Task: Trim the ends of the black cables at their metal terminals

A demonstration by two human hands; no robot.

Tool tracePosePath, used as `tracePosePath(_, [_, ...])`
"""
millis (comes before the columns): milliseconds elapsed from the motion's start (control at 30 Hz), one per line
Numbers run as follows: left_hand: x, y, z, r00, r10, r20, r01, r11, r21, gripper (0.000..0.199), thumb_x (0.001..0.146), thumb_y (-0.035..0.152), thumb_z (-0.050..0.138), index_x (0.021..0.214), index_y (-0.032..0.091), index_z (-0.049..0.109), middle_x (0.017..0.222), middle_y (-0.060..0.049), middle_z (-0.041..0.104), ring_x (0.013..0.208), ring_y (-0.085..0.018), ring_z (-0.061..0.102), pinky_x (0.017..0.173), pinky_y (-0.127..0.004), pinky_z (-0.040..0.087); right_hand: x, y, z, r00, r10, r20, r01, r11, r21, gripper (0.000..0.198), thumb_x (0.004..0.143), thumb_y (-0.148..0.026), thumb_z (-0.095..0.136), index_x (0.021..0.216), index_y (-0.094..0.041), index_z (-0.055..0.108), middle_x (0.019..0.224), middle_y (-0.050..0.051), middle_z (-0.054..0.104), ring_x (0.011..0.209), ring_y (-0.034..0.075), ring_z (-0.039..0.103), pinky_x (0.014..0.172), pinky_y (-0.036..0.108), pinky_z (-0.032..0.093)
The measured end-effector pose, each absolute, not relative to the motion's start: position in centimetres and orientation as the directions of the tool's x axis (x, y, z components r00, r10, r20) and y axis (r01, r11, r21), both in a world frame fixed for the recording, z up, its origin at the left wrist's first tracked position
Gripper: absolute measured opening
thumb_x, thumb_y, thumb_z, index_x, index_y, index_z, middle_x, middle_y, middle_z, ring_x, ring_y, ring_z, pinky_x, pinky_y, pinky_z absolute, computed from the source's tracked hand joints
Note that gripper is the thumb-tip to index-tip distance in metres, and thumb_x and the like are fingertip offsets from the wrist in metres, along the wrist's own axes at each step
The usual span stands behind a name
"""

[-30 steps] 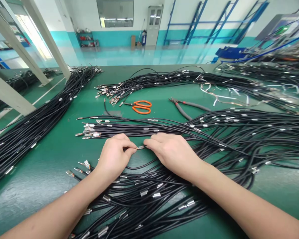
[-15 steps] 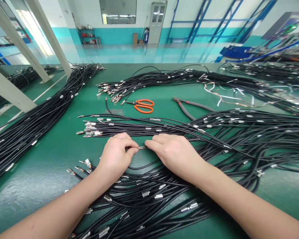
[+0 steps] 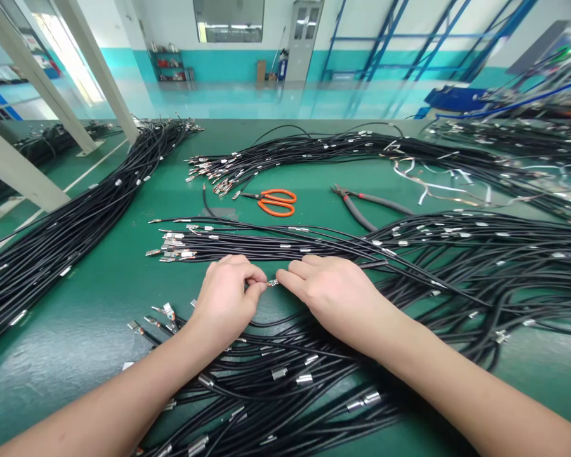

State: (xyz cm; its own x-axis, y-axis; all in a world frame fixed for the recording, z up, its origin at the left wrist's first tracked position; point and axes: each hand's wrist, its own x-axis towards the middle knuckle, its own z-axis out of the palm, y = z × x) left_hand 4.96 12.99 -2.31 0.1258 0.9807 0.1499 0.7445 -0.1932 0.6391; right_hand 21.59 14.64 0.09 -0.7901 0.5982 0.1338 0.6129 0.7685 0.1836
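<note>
Between my two hands is the small metal terminal [image 3: 273, 283] at a cable's end. My left hand [image 3: 231, 295] pinches it from the left with thumb and forefinger. From the right, my right hand [image 3: 330, 295] is closed around the black cable just behind the terminal; most of that cable is hidden under the hand. Just beyond my fingers lies a straight row of black cables [image 3: 247, 246], their terminals and white tags at the left. Below my wrists spreads a looser bundle of black cables [image 3: 266, 349] with several silver sleeves.
Orange-handled scissors [image 3: 278, 202] and grey-handled cutting pliers [image 3: 361, 204] lie on the green table [image 3: 162, 289]. A cable bundle [image 3: 323, 147] runs along the back, beside white strips [image 3: 423, 184]. Another thick bundle [image 3: 99, 209] curves along the left, near pale posts [image 3: 99, 70].
Both hands stay almost in place, with the left fingers shifted slightly at the terminal. The whole view has moved a little.
</note>
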Motion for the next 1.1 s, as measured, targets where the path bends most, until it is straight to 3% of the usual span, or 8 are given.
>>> tracePosePath(667, [4.8, 13.1, -2.7, 0.128, 0.978, 0.167, 0.712, -0.208, 0.671, 0.015, 0.070, 0.009, 0.058, 0.063, 0.020, 0.065, 0.068, 0.000, 0.062, 0.074, -0.017, 0.054, 0.070, -0.032, 0.041, 21.1, 15.1, 0.4, -0.778, 0.621, 0.095, 0.628, 0.767, 0.129, 0.014, 0.082, -0.011, 0.048, 0.077, -0.017, 0.060, 0.071, 0.002, 0.062, 0.060, 0.014, 0.050, 0.054, 0.026, 0.027])
tracePosePath(867, [4.8, 13.0, -2.3, 0.142, 0.978, 0.155, 0.724, -0.210, 0.658, 0.014, 0.071, 0.009, 0.057, 0.065, 0.018, 0.065, 0.068, -0.001, 0.061, 0.073, -0.017, 0.054, 0.070, -0.031, 0.041, 21.1, 14.8, 0.1, -0.775, 0.624, 0.103, 0.632, 0.757, 0.166, 0.010, 0.082, -0.014, 0.050, 0.079, -0.017, 0.059, 0.073, 0.001, 0.062, 0.062, 0.015, 0.050, 0.055, 0.026, 0.027])
tracePosePath(1000, [4.9, 13.0, -2.2, 0.140, 0.978, 0.153, 0.730, -0.206, 0.651, 0.013, 0.071, 0.007, 0.057, 0.067, 0.017, 0.065, 0.070, -0.002, 0.061, 0.074, -0.017, 0.053, 0.071, -0.031, 0.040, 21.7, 14.7, -0.1, -0.796, 0.576, 0.187, 0.605, 0.764, 0.225, 0.013, 0.083, -0.013, 0.047, 0.077, -0.017, 0.058, 0.069, 0.002, 0.060, 0.061, 0.015, 0.048, 0.055, 0.027, 0.028])
tracePosePath(1100, [4.9, 12.8, -2.1, 0.124, 0.976, 0.179, 0.692, -0.214, 0.690, 0.013, 0.071, 0.006, 0.057, 0.065, 0.016, 0.064, 0.069, -0.002, 0.060, 0.071, -0.016, 0.053, 0.068, -0.030, 0.041, 22.4, 14.8, 0.5, -0.728, 0.567, 0.384, 0.662, 0.727, 0.182, 0.018, 0.085, -0.012, 0.041, 0.083, -0.016, 0.059, 0.070, 0.003, 0.060, 0.065, 0.015, 0.050, 0.057, 0.026, 0.031])
